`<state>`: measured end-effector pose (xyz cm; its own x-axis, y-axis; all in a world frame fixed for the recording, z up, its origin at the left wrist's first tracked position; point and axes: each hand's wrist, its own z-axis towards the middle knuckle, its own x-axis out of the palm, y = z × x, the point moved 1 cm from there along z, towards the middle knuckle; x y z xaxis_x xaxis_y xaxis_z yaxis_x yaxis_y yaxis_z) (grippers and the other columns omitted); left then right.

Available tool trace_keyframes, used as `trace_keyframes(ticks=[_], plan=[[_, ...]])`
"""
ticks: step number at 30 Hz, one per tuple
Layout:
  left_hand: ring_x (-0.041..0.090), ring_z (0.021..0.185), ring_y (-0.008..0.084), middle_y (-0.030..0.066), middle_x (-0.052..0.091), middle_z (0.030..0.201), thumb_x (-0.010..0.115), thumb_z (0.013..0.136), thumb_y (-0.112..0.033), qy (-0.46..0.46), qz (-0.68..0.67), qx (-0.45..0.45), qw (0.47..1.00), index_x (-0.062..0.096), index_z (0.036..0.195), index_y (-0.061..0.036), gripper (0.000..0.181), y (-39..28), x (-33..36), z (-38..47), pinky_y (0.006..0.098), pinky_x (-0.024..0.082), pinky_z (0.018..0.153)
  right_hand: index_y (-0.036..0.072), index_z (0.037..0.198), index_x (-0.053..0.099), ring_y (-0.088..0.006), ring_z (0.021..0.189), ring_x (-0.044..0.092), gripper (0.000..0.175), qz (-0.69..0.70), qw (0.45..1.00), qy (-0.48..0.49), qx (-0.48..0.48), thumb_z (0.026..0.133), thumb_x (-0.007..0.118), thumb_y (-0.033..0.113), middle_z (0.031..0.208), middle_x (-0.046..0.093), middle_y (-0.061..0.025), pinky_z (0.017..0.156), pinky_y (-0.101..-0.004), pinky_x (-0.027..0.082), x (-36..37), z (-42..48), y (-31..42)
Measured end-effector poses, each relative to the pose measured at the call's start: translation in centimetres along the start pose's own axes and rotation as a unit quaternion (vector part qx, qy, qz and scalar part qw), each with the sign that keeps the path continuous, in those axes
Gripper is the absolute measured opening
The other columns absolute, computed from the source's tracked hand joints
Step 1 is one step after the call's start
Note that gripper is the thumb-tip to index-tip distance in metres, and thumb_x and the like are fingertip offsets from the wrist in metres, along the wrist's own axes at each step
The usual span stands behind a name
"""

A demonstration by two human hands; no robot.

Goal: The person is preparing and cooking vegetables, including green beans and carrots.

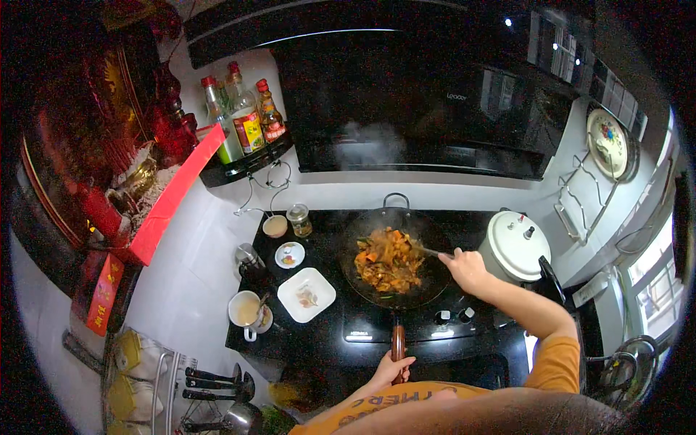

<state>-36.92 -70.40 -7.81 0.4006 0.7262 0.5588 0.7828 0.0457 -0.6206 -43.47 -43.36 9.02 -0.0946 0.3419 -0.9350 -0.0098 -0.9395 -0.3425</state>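
A dark wok sits on the black gas cooktop, its loop handle at the far side. My left hand is closed around its brown wooden handle. In the wok lies a heap of sauce-browned food with orange pieces, and faint steam rises from it. My right hand grips a metal cooking utensil from the right; its head is hidden in the food.
Left of the wok are a square white plate, a small saucer, a glass jar and a spoon-holding mug. A white pressure cooker stands right. A black range hood overhangs the back; sauce bottles stand on a shelf.
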Motion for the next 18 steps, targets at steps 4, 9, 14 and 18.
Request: trace_keyframes(ticks=[4,9,14,18], plan=[[0.049,0.047,0.0126,0.0032,0.049,0.067,0.07,0.081,-0.01,-0.006,0.01,0.003,1.0,0.037,0.121,-0.0049,0.052,0.2,-0.2,0.3,0.0283,0.04,0.041,0.012,0.103,0.063,-0.0248,0.068,0.064,0.023,-0.045,0.997,-0.026,-0.052,0.083,0.052,0.015,0.076,0.06,-0.0099,0.054,-0.0382,0.05,-3.0,1.4,-0.5],[0.05,0.048,0.0127,0.003,0.048,0.066,0.07,0.081,-0.01,-0.004,0.028,0.004,1.0,0.036,0.122,-0.0053,0.054,-0.3,-0.1,-0.3,0.028,0.04,0.041,0.011,0.081,0.07,-0.0236,0.079,0.068,0.014,-0.106,0.975,0.184,-0.062,0.077,0.058,0.016,0.08,0.069,-0.0091,0.062,-0.0377,0.053,-9.0,3.5,-2.0],[0.05,0.047,0.0128,0.003,0.048,0.065,0.07,0.081,-0.01,-0.009,0.015,0.003,1.0,0.036,0.122,-0.0046,0.054,-0.4,0.1,-0.5,0.0279,0.039,0.041,0.012,0.092,0.07,-0.029,0.085,0.067,0.021,-0.031,0.957,0.287,-0.037,0.075,0.061,0.02,0.089,0.069,-0.0119,0.069,-0.0411,0.053,-4.7,4.1,-5.4],[0.05,0.046,0.0128,0.003,0.049,0.064,0.071,0.08,-0.011,-0.004,0.042,0.007,0.999,0.036,0.122,-0.0042,0.055,0.0,-0.3,0.4,0.0277,0.039,0.041,0.032,0.122,0.058,-0.0279,0.091,0.064,0.042,0.132,0.953,0.268,0.056,0.08,0.061,0.03,0.099,0.067,-0.0091,0.076,-0.043,0.052,6.3,3.6,-3.9]])
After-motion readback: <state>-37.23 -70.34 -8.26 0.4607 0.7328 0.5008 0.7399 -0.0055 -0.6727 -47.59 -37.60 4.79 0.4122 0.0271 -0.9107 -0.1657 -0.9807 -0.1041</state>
